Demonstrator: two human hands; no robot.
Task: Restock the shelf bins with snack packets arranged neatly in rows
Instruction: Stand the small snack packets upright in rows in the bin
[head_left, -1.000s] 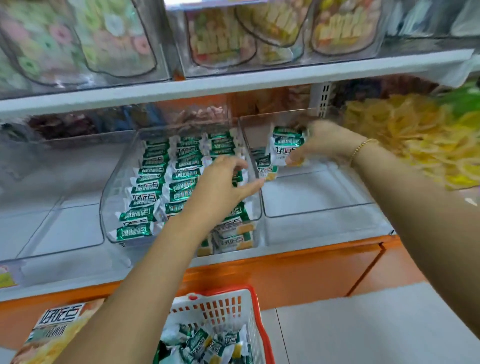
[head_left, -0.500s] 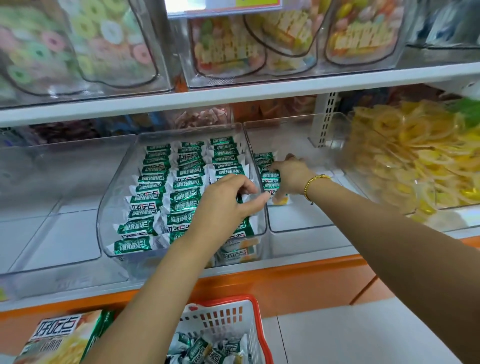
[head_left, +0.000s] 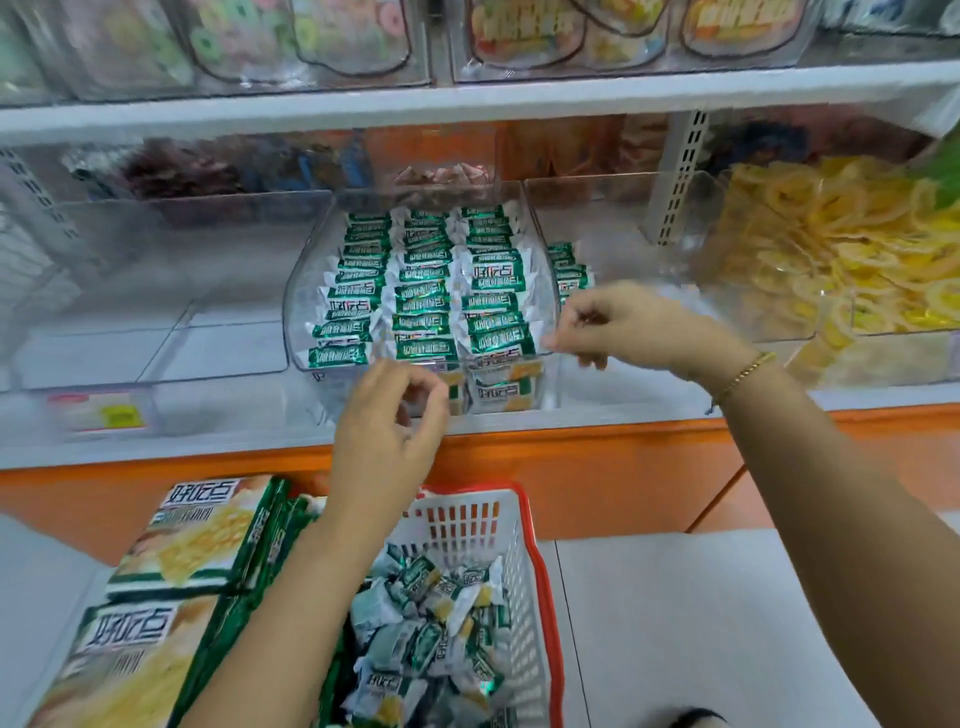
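Note:
A clear middle bin (head_left: 304, 317) on the shelf holds three neat rows of green-and-white snack packets (head_left: 421, 291). The clear bin to its right (head_left: 649, 244) has one short row of the same packets (head_left: 569, 270) along its left wall. My left hand (head_left: 389, 431) hovers in front of the middle bin's front wall, fingers loosely curled, nothing in it. My right hand (head_left: 628, 327) hangs over the front of the right bin, also loosely curled and empty. Below, a red-rimmed white basket (head_left: 467, 519) is full of loose packets (head_left: 431, 629).
Two green snack cartons (head_left: 192, 535) lie left of the basket. A clear bin (head_left: 156, 291) stands at the left, with a bin of yellow dried fruit rings (head_left: 831, 249) at the right. Candy bags (head_left: 519, 31) fill the upper shelf. An orange base (head_left: 571, 467) runs below.
Both hands have drawn back out of the bins toward the shelf's front edge. My right hand has left its packets in the right bin. The view has tilted down, showing more of the basket.

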